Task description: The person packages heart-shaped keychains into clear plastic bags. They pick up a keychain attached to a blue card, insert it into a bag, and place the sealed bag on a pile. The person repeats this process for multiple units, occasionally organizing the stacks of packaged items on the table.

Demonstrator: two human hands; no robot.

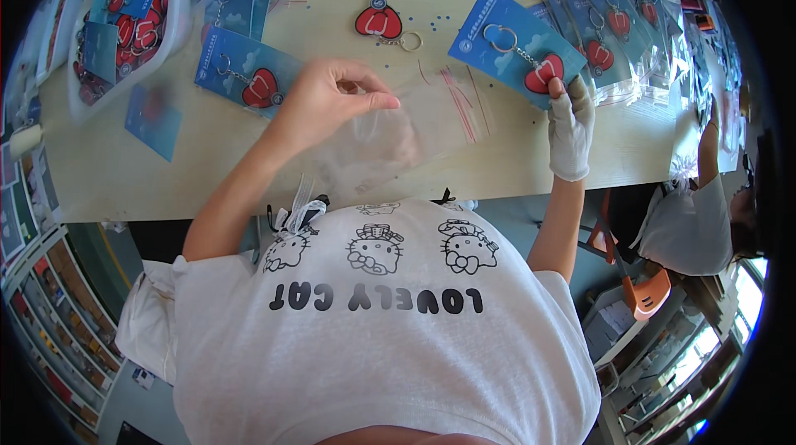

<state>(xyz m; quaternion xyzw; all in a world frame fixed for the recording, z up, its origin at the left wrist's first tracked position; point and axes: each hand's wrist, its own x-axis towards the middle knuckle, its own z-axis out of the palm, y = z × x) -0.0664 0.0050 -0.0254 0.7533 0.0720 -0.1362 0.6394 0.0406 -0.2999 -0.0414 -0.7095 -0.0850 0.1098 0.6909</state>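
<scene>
My right hand, in a white glove that leaves the thumb tip bare, grips the lower corner of a blue card. On that card lies a red heart keychain with a silver chain and ring; my thumb is at its edge. My left hand is bare, with thumb and fingers pinched together at a clear plastic zip bag. The bag has red lines near its right end. Just beyond the left hand rests another blue card with a red keychain.
A loose red keychain lies mid-table among small blue dots. To the left stands a white bin of keychains. Bagged cards pile up at the far right. A lone blue card sits near the bin. Another person is at the right.
</scene>
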